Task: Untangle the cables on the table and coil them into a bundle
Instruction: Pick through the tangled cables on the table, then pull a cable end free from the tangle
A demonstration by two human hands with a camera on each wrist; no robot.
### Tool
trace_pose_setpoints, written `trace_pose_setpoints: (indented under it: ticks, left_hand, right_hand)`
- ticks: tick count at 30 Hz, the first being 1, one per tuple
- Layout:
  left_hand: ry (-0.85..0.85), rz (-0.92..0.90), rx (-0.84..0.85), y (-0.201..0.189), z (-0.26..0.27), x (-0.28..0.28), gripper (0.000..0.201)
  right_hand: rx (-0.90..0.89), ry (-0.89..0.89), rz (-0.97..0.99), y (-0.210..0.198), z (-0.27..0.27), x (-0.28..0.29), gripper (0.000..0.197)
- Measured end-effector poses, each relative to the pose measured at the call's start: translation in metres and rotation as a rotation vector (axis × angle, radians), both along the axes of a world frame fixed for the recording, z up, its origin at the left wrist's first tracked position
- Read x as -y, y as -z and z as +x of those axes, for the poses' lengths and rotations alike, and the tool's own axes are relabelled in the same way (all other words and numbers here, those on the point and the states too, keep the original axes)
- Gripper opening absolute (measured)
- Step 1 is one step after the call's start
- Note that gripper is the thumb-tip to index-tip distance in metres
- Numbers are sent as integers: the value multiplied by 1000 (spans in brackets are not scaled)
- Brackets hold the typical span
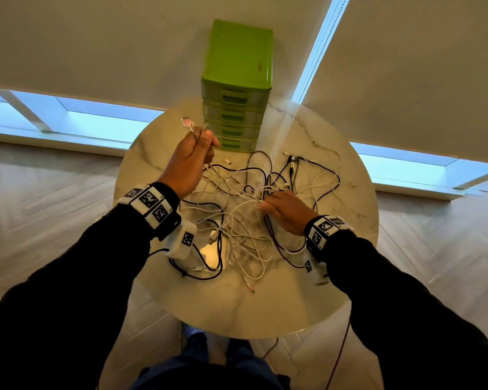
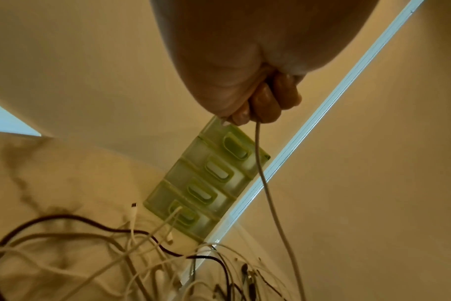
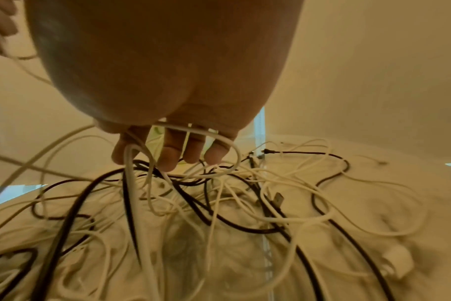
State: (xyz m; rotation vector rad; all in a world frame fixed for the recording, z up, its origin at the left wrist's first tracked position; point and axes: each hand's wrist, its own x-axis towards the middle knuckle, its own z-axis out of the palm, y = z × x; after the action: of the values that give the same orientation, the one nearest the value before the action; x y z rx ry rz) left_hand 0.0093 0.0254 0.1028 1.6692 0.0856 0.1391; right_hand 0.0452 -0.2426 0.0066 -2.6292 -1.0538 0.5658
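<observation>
A tangle of white and black cables point(image 1: 245, 215) point(image 3: 219, 203) is spread over the middle of the round marble table point(image 1: 265, 305). My left hand point(image 1: 192, 156) point(image 2: 260, 106) is raised above the table's far left and grips one white cable point(image 2: 265, 183) in a fist; its pinkish plug end point(image 1: 187, 122) sticks out above the fist. The cable runs down into the heap. My right hand point(image 1: 279, 206) point(image 3: 168, 152) is low over the heap's centre with its fingers hooked through white cable loops point(image 3: 206, 136).
A green drawer unit point(image 1: 237, 88) point(image 2: 206, 189) stands at the table's far edge, just beyond my left hand. Loose plugs point(image 1: 227, 161) lie near its base. Behind it are a wall and low windows. Wooden floor surrounds the table.
</observation>
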Motion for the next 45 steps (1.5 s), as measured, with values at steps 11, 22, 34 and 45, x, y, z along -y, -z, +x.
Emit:
trace_pose_setpoints:
  ticks: [11,22,34,45]
  left_hand:
    - [427,760,-254,53,-20,50,38]
    - [289,568,-81,61,-34,60,23]
    - [277,539,-61,44,-35,62,29]
    - [32,287,-121,20,-24,52,29]
  right_hand:
    - [75,-2,264,-23,3,-3,46]
    - [-262,230,408,-40,-9,2,37]
    - [-198,308,-135,-23,14,36,33]
    - [-330,89,243,-38,-9,-6,35]
